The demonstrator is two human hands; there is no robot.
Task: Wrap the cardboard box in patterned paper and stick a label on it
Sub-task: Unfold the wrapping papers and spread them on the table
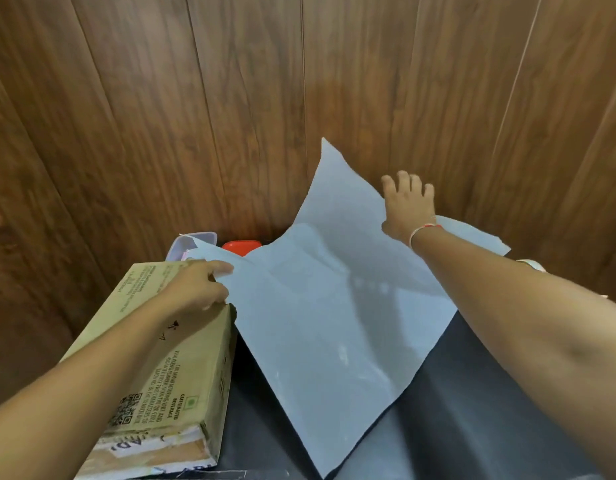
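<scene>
Fingers of the left hand [195, 285] are pinching the pale grey paper sheet's [334, 306] edge above the printed brown cardboard box [182, 368]; the right hand [407, 206] is lying spread, fingers relaxed, on the sheet's far side.

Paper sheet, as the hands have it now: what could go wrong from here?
1. The left hand pinches only an edge of the paper sheet; it may tear or crease.
2. The sheet's far edge overhangs the red lid and clear container and could knock them.
</scene>
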